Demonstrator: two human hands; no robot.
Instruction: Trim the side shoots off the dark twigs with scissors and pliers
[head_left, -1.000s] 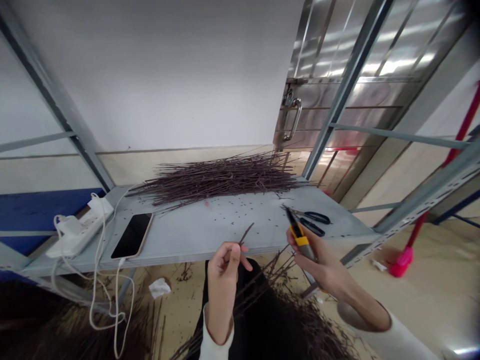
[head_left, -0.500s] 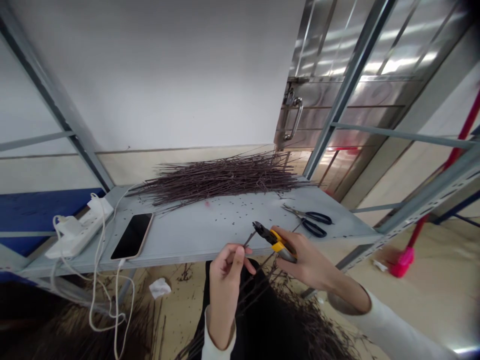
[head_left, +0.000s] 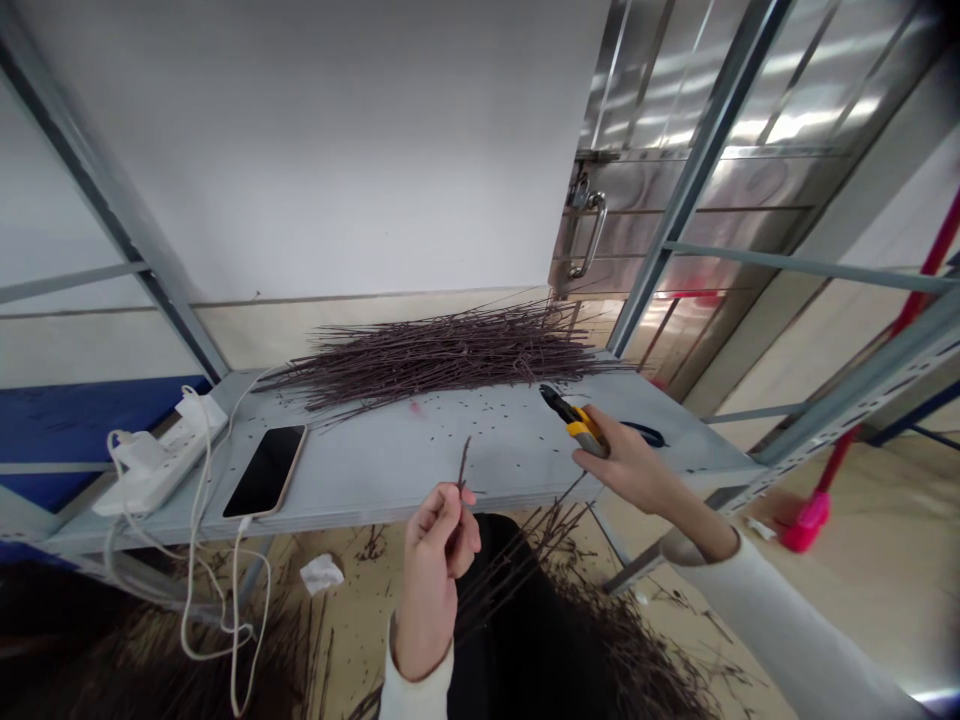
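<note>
From where I watch, the left hand [head_left: 435,560] has thumb and fingers pinched narrow on one short dark twig [head_left: 464,460], its free end pointing up past the fingertips. The right hand [head_left: 622,465] is wrapped around yellow-and-grey pliers [head_left: 576,420], off to the right of that pinch and well apart from the twig; I can't tell how far the tool's tips are parted.

I would call this the middle of the work — a judgement, since nothing marks any twig as finished. The twig in hand looks short next to the big twig pile [head_left: 450,355] beyond both hands on the grey shelf [head_left: 375,460], and dark bits [head_left: 474,432] lie scattered between. Loose twigs [head_left: 517,560] cross the lap just right of the left wrist, with a tangled heap [head_left: 637,650] below the right hand; they may be what is left, though I can't say which lot is done.

I make out no box or tray (the twigs simply lie loose). The nearest to a holder is the white power strip [head_left: 177,438], far left of the pinch past the phone [head_left: 265,472] — chargers sit in it.
</note>
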